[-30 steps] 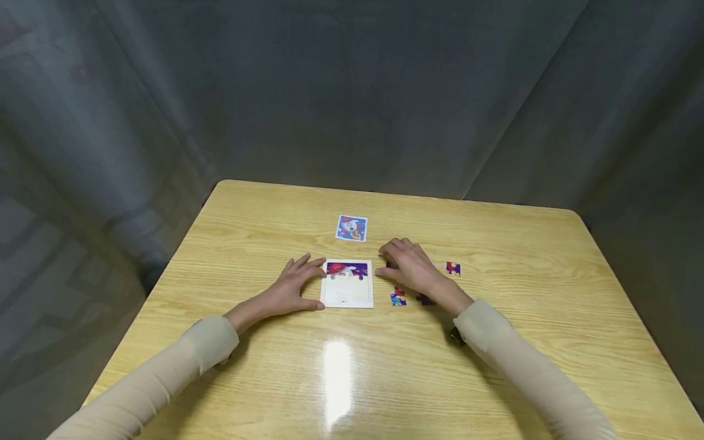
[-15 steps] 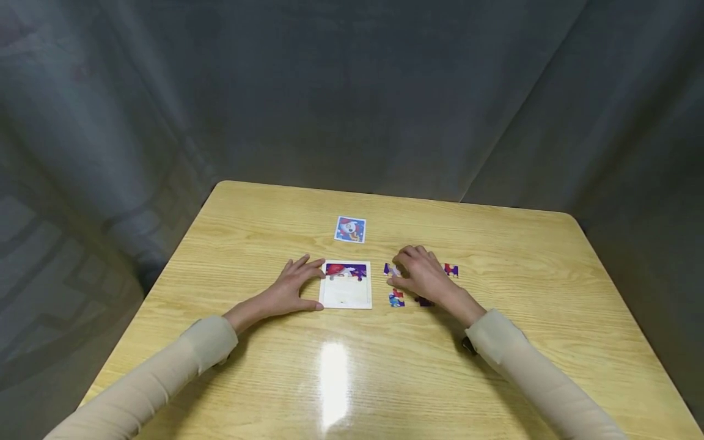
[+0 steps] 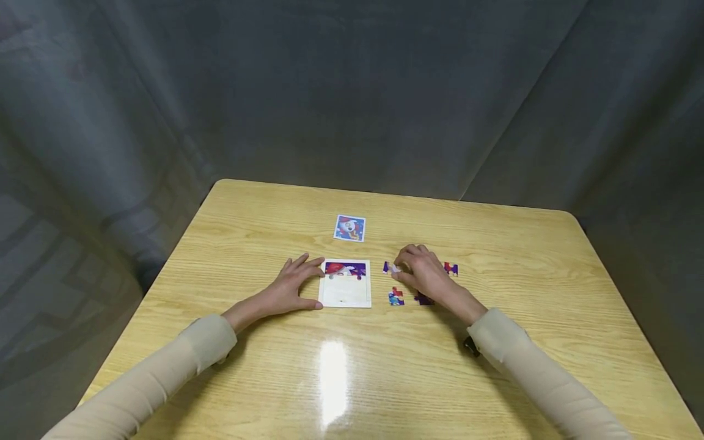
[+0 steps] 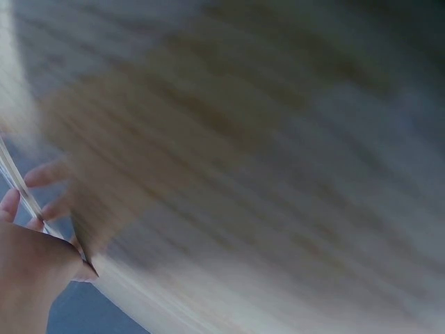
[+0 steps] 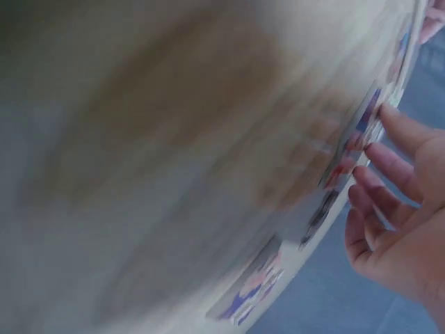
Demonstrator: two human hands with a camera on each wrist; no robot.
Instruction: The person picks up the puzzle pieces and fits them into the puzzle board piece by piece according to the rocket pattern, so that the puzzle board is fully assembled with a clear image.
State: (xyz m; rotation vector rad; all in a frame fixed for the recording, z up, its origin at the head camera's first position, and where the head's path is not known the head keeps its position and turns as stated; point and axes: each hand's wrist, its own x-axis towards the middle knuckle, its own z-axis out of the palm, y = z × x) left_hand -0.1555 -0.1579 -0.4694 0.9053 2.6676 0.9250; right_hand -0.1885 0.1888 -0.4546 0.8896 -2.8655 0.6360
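On the table [image 3: 258,385] there are two hands, one white tray, one picture card and four loose puzzle pieces that I can count from above. The tray [image 3: 345,294] lies nearer to the left edge of the table than to the right edge. Along its far side is one strip of picture in red, white and purple. The card [image 3: 349,228] lies between the tray and the far edge of the table.

The left hand [image 3: 286,290] has its fingers spread, and the thumb and a finger touch the left edge of the tray, the thumb at its near left corner. The right hand [image 3: 426,275] has bent fingers at the first piece [image 3: 387,267]; I cannot tell whether they pinch it. The second piece [image 3: 396,297] and a dark third piece [image 3: 423,299] lie nearer the person, and the fourth piece [image 3: 451,269] is toward the right edge of the table.

The right wrist view shows from low down the bent fingertips and the thin sides of pieces, which the head view does not show. The left wrist view is mostly blurred tabletop.
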